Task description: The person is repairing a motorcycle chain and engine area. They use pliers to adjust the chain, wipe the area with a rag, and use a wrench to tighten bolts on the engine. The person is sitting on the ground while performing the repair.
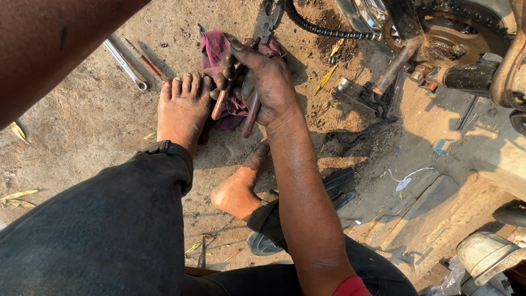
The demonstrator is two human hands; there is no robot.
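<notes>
Over on the far left a wrench (125, 64) and a thin screwdriver (142, 59) lay on the dirt, just past the bare foot (182, 108) and the crumpled maroon rag (220, 66). The right hand (266, 82) was wrapped tight around the red handles of a pair of pliers (249, 71), nose pointing up at the greasy chain (323, 28), right over the rag. Left hand wasn't visible, just a blurry arm, and farther right a pale blue scrap (441, 146) sat on the ground.

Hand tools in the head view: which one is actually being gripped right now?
The red-handled pliers, held in the right hand over the maroon rag. The silver wrench and the thin screwdriver lie untouched on the dirt, left of the bare foot.
</notes>
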